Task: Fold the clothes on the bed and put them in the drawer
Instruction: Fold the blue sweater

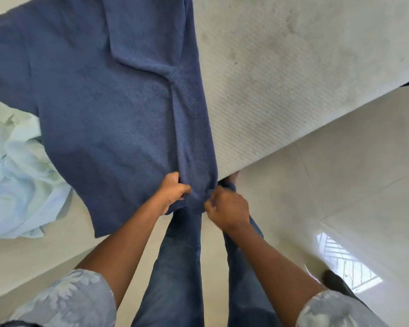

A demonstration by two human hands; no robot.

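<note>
sweater: the dark blue knit sweater (pixel 104 102) lies flat on the white textured mattress (pixel 293 79), hem at the near edge, easy to reach.
sleeve: its long sleeve (pixel 194 149) is laid down the right side, looks like fold prep.
left hand (pixel 172 192): clamped on fabric beside the cuff.
right hand (pixel 227 208): pinching the cuff end, probably squaring it up.
waiting: crumpled pale blue garment (pixel 17 173) on the left, unfolded.
drawer: not in sight.

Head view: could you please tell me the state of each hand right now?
Left hand: closed, gripping the near edge of the blue sweater.
Right hand: closed, pinching the same edge of the sweater.
</note>
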